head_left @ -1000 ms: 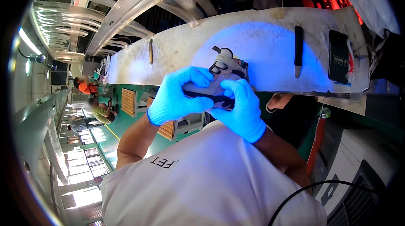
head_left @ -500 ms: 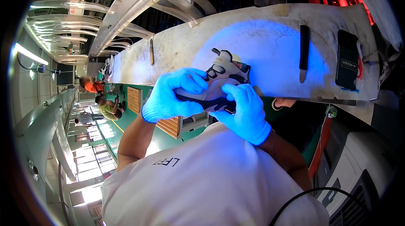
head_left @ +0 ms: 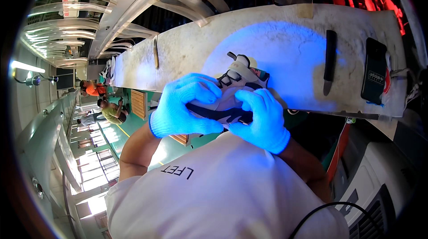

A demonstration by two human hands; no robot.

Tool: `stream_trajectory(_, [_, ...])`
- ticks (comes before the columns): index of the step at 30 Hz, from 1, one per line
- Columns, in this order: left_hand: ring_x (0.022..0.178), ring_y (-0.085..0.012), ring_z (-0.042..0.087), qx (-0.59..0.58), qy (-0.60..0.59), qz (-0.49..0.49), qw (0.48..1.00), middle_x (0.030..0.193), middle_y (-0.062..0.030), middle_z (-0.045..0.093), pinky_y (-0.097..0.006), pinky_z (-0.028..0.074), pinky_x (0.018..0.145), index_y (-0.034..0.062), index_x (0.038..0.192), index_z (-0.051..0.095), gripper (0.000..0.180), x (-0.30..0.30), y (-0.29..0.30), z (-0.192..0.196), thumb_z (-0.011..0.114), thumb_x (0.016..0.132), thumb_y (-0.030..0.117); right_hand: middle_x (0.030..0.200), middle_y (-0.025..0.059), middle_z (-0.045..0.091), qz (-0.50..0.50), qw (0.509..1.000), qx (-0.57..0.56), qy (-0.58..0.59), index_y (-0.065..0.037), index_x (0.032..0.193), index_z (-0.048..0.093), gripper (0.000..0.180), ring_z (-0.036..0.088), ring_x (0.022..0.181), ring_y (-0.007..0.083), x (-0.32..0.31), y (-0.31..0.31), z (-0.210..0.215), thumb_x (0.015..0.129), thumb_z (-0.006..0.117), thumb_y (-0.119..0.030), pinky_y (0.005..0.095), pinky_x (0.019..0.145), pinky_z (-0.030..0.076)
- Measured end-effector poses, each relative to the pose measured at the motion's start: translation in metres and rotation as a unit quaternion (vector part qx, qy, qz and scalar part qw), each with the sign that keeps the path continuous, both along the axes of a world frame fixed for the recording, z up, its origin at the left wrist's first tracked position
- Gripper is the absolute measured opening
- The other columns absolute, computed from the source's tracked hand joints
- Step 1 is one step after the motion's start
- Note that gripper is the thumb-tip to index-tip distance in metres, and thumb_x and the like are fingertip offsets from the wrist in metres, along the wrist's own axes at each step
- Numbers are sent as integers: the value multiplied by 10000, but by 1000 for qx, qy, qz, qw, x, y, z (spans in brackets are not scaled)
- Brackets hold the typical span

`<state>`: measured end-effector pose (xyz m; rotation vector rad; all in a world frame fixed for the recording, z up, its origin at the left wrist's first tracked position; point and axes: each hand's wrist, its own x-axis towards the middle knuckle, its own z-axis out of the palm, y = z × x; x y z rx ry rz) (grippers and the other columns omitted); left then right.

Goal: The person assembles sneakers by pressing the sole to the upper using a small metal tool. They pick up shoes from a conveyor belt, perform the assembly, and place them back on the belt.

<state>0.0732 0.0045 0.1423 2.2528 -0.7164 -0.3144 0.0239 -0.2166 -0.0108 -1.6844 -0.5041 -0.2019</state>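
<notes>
A light-coloured sneaker (head_left: 232, 94) with dark trim is held at the near edge of the workbench, under blue light. My left hand (head_left: 186, 105), in a knitted glove that looks blue, wraps the shoe's left end, fingers over the top and thumb below. Around the sole side near the right end, my gloved right hand (head_left: 261, 116) grips with fingers above and thumb underneath. The dark sole edge shows between both hands. A strap and pull loop stand up on the shoe's far side. My palms hide the rest of it.
A dark-handled knife (head_left: 330, 63) and a black phone (head_left: 374, 72) lie on the right of the white workbench (head_left: 178, 51). A thin tool (head_left: 156, 54) rests at its left. Curved clear strips border the far side. Several people are in the left background.
The shoe has tilted slightly, and more of its dark sole edge shows between my hands. Both hands keep their hold. The view has shifted a little, moving the bench items rightward.
</notes>
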Motion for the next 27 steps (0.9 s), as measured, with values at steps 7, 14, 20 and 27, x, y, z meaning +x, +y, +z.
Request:
stream_trajectory(7, [1042,-344,815,56,-81,-20,995,997,-88,789,-443,659,863,79,923,732,522,-4,-20,5,1112,641,300,1066,130,649,-16,984,77,162,-33,1540,534,872,666,846,271,-49,7,20,830,1001,-228,429,726,589])
stream_trajectory(14, [1057,-336,818,53,-76,-40,995,1011,-101,796,-431,657,850,79,932,752,532,-4,-8,3,1117,626,317,1007,93,646,-62,994,69,56,-44,1484,597,838,673,847,237,-23,4,-3,774,1017,-186,390,736,603])
stream_trajectory(20, [1058,-336,817,31,-69,-45,996,1016,-99,800,-427,657,852,79,937,759,527,2,-2,-2,1119,625,305,1013,86,652,-64,998,12,25,-69,1416,624,846,673,854,235,-10,-2,-1,731,1058,-312,387,725,588])
stream_trajectory(27, [1192,-368,783,26,66,1,997,1236,-191,790,-442,614,999,40,1169,780,620,12,11,2,1071,717,348,1045,64,677,-67,998,13,14,-91,1363,644,831,676,874,244,1,6,-5,706,1067,-371,407,725,582])
